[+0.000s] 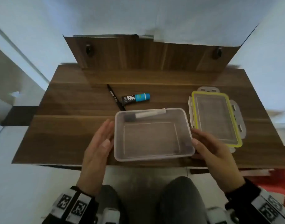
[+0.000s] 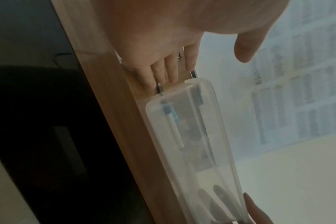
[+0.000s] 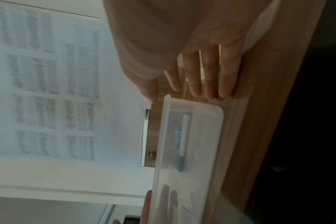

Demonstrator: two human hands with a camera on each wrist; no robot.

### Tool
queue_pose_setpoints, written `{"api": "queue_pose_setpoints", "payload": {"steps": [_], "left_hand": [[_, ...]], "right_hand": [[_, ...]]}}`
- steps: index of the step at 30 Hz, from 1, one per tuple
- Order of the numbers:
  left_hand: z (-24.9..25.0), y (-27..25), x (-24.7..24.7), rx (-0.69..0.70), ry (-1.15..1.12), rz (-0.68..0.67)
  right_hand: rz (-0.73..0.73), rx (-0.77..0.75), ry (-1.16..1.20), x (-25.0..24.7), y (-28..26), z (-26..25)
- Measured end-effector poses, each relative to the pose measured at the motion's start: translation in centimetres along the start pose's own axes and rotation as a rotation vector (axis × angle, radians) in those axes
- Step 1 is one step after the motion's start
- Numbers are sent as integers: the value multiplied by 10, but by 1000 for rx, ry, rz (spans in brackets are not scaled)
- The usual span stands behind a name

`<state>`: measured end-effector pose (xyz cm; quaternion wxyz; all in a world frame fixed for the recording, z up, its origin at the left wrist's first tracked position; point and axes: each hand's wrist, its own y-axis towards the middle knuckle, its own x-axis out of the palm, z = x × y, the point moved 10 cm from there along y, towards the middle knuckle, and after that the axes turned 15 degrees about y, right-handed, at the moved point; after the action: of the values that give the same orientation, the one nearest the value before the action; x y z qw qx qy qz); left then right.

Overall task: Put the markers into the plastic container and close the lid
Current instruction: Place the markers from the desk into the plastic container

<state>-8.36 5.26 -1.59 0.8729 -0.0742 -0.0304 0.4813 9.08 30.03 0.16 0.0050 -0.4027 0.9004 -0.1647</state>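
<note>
A clear plastic container (image 1: 152,139) stands near the table's front edge. A white marker with a dark cap (image 1: 146,114) lies inside along its far wall, and shows through the wall in the wrist views (image 2: 175,128) (image 3: 184,136). A short blue-and-black marker (image 1: 135,98) and a thin black pen (image 1: 116,97) lie on the wood behind the container. My left hand (image 1: 106,135) is flat with straight fingers beside the container's left wall. My right hand (image 1: 201,143) rests against the right wall, its thumb on the rim. The lid with a yellow seal (image 1: 216,118) lies to the right.
The wooden table (image 1: 66,135) has an upright wooden back panel (image 1: 146,57) behind the markers. Bare wood lies left of the container. A red object (image 1: 280,172) sits at the table's right front corner. My knees are below the front edge.
</note>
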Motion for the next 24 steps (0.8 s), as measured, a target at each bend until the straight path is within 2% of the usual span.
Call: {"api": "queue_pose_setpoints", "payload": {"steps": [3, 7, 9, 12, 15, 16, 18, 21, 24], "left_hand": [[-9, 1, 4, -4, -40, -16], [-24, 8, 1, -6, 51, 23], [-12, 3, 4, 43, 167, 52], [-2, -8, 11, 13, 153, 78], [10, -16, 14, 56, 222, 67], [15, -17, 15, 85, 272, 47], [16, -11, 15, 96, 320, 33], [4, 3, -5, 31, 132, 150], [-13, 14, -16, -43, -85, 226]], "right_hand": [[-13, -61, -17, 1, -6, 4], [44, -121, -33, 1, -12, 9], [49, -147, -31, 3, -15, 12], [19, -173, -78, 10, -19, 11], [-25, -126, -184, 14, -19, 5], [-25, -115, -217, 12, -15, 0], [17, -194, -280, 5, -3, -27], [44, -334, -415, 4, 24, -77], [-69, -325, -721, 27, 58, -108]]}}
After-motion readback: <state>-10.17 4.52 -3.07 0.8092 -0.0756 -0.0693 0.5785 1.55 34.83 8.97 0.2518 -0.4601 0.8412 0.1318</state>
